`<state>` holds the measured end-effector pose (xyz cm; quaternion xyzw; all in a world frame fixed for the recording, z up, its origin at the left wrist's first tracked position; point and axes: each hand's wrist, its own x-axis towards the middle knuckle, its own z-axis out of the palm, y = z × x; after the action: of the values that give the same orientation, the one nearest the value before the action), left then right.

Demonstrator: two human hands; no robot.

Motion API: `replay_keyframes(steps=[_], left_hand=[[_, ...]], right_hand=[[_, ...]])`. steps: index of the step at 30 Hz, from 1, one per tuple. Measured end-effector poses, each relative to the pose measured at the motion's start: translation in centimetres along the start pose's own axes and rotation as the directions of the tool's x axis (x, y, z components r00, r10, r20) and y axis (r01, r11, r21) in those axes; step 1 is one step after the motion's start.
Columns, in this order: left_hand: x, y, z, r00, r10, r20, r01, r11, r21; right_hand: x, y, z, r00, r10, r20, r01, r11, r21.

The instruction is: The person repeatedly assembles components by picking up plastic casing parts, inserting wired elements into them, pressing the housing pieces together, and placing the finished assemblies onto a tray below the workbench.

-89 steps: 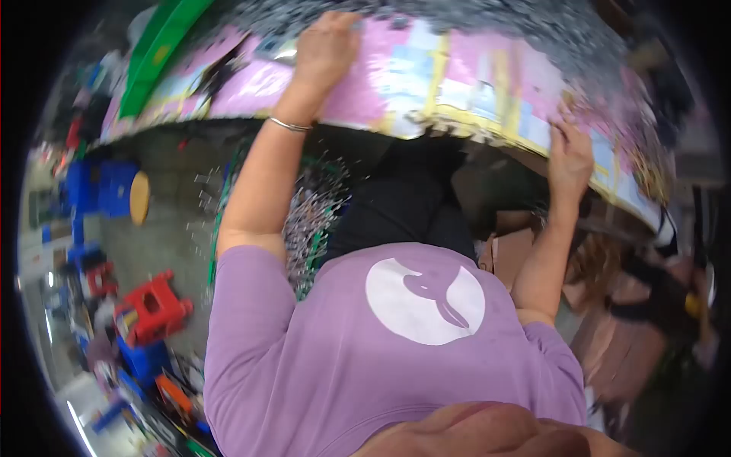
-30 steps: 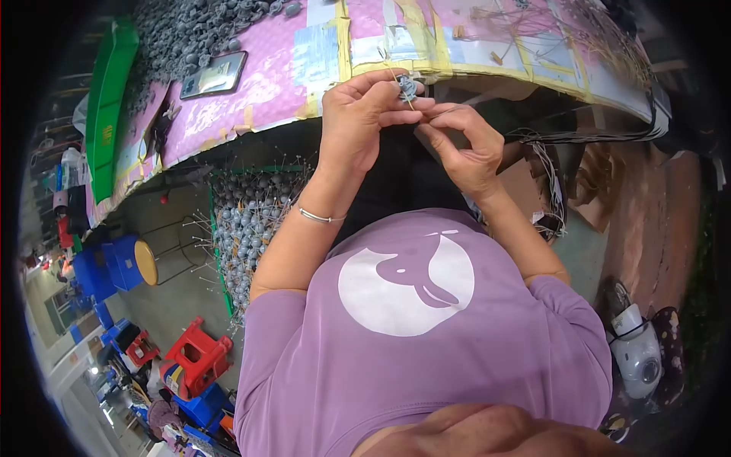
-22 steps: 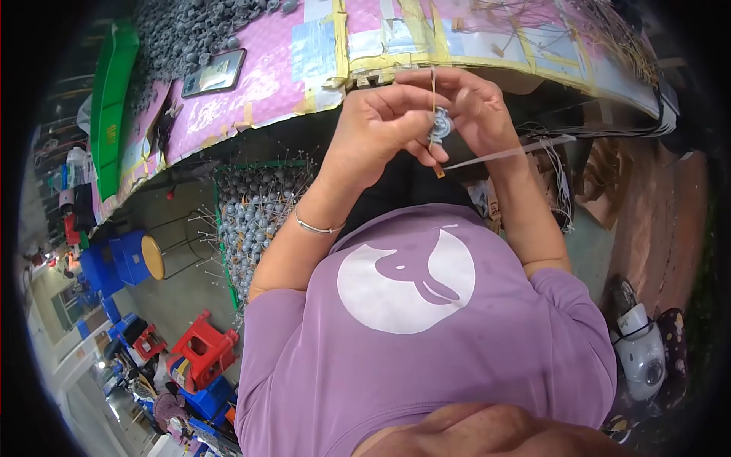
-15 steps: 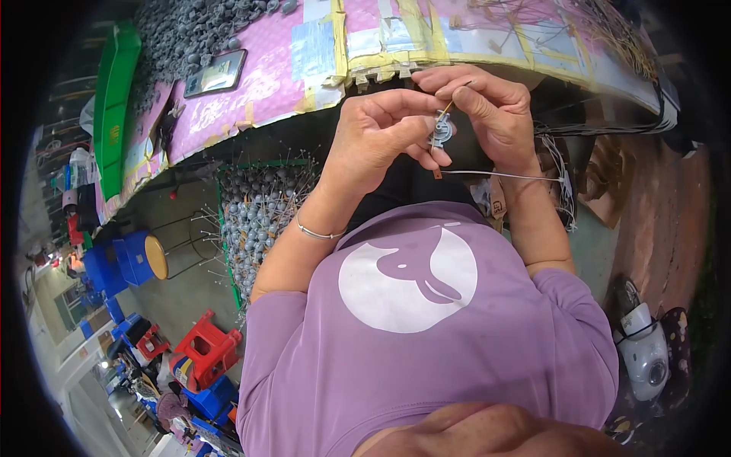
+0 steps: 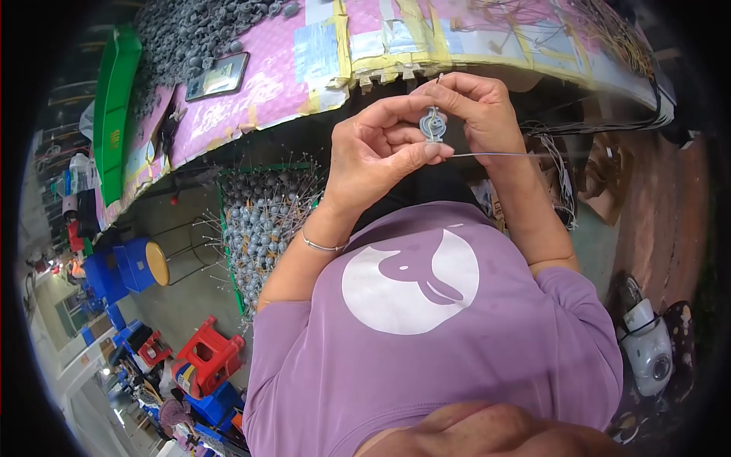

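Observation:
My left hand (image 5: 373, 148) is closed around a small round grey plastic part (image 5: 433, 126), thumb below and index finger above. The part's round side faces me, and a thin pale wire curves over it. From near my left thumb a thin grey cable (image 5: 502, 154) runs right, crossing in front of my right wrist. My right hand (image 5: 480, 107) is closed at the part's upper edge, its fingertips pinching a thin wire whose dark end pokes out above them. Most of that wire is hidden by the fingers.
A pink taped worktop (image 5: 228, 107) lies ahead, bearing a heap of grey parts (image 5: 198, 38), a phone (image 5: 218, 76) and wire bundles (image 5: 601, 30). Below it sits a green-edged crate of wired grey parts (image 5: 263, 221). Left are a red stool (image 5: 209, 354) and blue bins (image 5: 126, 263).
My left hand has turned the grey part so its round side faces me. My right hand has moved slightly left, closer to it. The brown tab below the part is now hidden.

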<state>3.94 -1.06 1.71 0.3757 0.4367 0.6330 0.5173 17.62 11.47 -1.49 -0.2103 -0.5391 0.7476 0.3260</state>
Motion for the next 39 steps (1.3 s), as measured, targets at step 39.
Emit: replay_keyframes(steps=[39], left_hand=[[-0.9,0.9,-6.4,0.96,0.164,-0.226,-0.111,0.967,0.229]], right_hand=[[3.1,-3.3,4.7,0.997,-0.057,0.056,0.077,0.881,-0.467]])
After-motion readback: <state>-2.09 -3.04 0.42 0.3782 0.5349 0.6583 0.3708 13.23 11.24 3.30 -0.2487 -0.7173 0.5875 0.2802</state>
